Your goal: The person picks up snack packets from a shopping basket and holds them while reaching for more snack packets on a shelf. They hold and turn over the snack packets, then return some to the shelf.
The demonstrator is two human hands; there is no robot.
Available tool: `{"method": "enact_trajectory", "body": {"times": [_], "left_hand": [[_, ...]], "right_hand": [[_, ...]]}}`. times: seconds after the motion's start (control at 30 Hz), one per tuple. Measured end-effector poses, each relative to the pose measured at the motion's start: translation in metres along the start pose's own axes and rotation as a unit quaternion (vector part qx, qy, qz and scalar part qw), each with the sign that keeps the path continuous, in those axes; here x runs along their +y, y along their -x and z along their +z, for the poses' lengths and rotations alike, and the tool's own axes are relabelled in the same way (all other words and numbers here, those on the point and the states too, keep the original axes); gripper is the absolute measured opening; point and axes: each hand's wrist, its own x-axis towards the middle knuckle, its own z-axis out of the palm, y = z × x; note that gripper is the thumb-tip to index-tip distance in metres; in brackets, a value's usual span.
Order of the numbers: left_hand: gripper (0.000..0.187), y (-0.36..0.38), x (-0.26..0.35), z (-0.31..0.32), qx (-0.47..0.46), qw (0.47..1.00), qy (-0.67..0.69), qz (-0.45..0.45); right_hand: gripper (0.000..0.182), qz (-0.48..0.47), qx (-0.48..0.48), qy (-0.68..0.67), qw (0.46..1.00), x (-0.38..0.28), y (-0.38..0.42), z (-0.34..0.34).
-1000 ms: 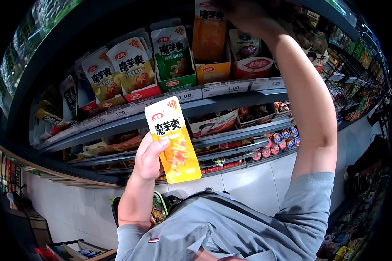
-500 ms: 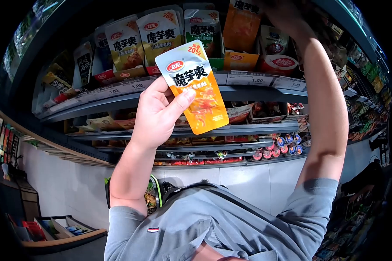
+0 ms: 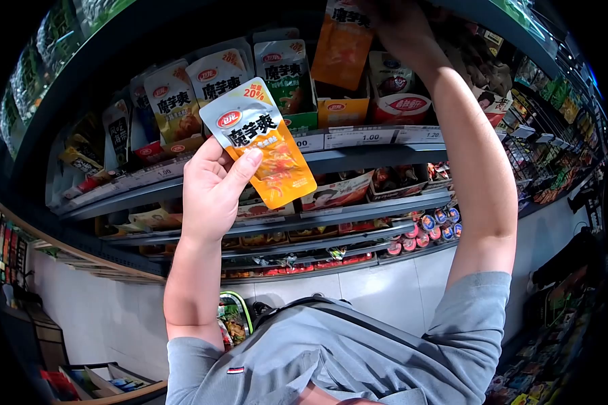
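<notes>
My left hand (image 3: pixel 213 182) pinches an orange and silver snack packet (image 3: pixel 270 158) between thumb and fingers, its printed front facing me. At the top of the shelf my right hand (image 3: pixel 402 34) reaches into shadow beside another orange packet (image 3: pixel 342 50), which stands above a yellow display box (image 3: pixel 342 113). The fingers of that hand are too dark to make out, and so is their hold on the packet. Yellow packets (image 3: pixel 173 98) and a green packet (image 3: pixel 282 71) stand in boxes left of it.
A shelf edge with price labels (image 3: pixel 361 138) crosses in front of me, with lower shelves of snacks beneath. Near my feet is a green-rimmed basket (image 3: pixel 248 314) holding packets. Racks of goods (image 3: pixel 554 142) line the right side.
The view has shifted, so the shelf goods sit lower and further left. My left hand still holds its packet, now also further left. My right hand remains up by the orange packet.
</notes>
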Motion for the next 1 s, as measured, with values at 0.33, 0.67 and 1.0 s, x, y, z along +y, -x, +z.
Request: {"method": "enact_trajectory", "body": {"times": [0.33,0.67,1.0], "left_hand": [[0.029,-0.005,0.004,0.004,-0.006,1.0,-0.011,0.005],[0.029,0.042,-0.014,0.006,-0.121,0.983,0.041,-0.131],[0.031,0.047,-0.025,0.007,-0.164,0.974,0.02,-0.155]], "right_hand": [[0.024,0.028,-0.169,-0.028,0.985,0.004,-0.001,0.004],[0.03,0.023,-0.266,0.119,0.956,-0.001,0.006,0.028],[0.033,-0.044,-0.317,0.246,0.915,-0.029,0.01,0.029]]}}
